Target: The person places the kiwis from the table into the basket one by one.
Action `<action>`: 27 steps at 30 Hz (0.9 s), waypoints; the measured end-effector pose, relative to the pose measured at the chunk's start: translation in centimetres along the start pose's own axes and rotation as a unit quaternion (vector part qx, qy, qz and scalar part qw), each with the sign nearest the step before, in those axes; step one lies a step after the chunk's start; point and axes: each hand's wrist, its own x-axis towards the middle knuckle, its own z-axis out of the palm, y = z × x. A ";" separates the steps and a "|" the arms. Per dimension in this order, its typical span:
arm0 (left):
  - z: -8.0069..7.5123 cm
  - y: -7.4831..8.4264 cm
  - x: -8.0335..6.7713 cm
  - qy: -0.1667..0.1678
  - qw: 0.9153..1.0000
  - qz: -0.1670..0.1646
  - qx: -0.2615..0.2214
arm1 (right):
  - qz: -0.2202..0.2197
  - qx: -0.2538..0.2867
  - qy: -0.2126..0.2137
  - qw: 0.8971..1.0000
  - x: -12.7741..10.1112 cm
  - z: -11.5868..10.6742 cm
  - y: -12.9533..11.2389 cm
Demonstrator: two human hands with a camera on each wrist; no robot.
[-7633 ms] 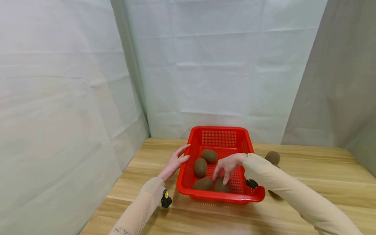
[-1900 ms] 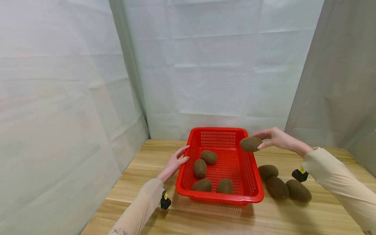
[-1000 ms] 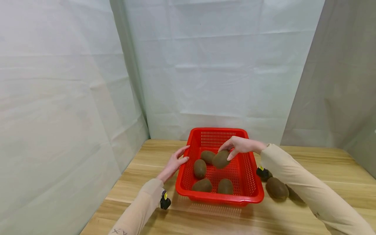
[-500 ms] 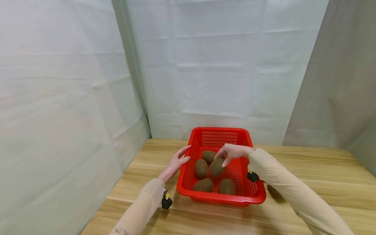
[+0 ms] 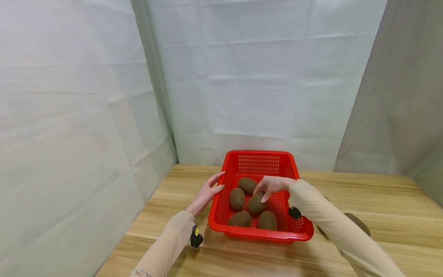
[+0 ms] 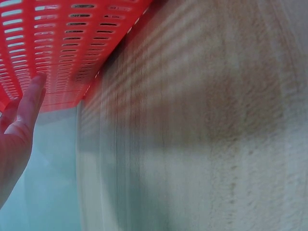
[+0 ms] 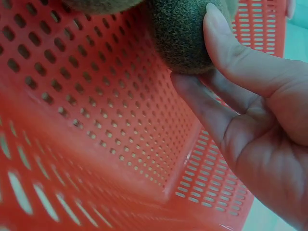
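Backdrop: pale cloth sheets [image 5: 263, 77] hang behind and to both sides of the basket.
Table: a light wooden table [image 5: 380, 192] carries the basket and everything beside it.
Basket: a red perforated plastic basket [image 5: 257, 163] stands on the table, its far wall toward the cloth; this is the landmark for all that follows.
Sleeves: beige sleeves [image 5: 332, 227] cover both forearms; the right one crosses the basket's right rim.
Left hand: the left hand [image 5: 207, 191] rests flat against the outside of the basket's left wall, fingers straight and holding nothing; the left wrist view shows a fingertip [image 6: 34, 91] just touching the red wall.
Right hand: the right hand [image 5: 271, 185] is inside the basket near its middle, thumb and fingers curved round the held kiwi; the right wrist view shows the thumb [image 7: 231, 53] pressed on the fuzzy skin.
Held kiwi: the held kiwi [image 5: 255, 203] sits low in the basket's middle, at or just above the floor; whether it touches the floor I cannot tell.
Other kiwis in basket: four kiwis lie on the floor, one toward the far wall [image 5: 247, 185], one by the left wall [image 5: 237, 199], two at the near wall [image 5: 239, 219] [image 5: 267, 221].
Kiwi outside: one brown kiwi [image 5: 358, 224] lies on the table to the right of the basket, partly hidden by the right sleeve.
Wrist cameras: small black units with yellow marks sit at the left wrist [image 5: 195, 237], outside the basket's near left corner, and at the right wrist [image 5: 294, 212], over its right side.
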 end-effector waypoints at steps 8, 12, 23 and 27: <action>-0.5 -1.5 0.5 0.016 1.000 0.006 -0.002 | 0.015 -0.003 0.009 1.000 0.3 0.8 0.1; -0.7 -2.5 0.8 0.032 0.999 0.010 0.008 | 0.032 0.001 0.012 0.999 0.4 0.9 0.1; -0.9 -2.7 1.0 0.046 0.999 0.003 0.023 | 0.069 -0.008 0.029 0.997 0.4 0.8 0.0; -0.8 -2.6 1.0 0.039 0.999 0.008 0.015 | 0.081 -0.017 0.044 0.996 0.2 0.4 -0.5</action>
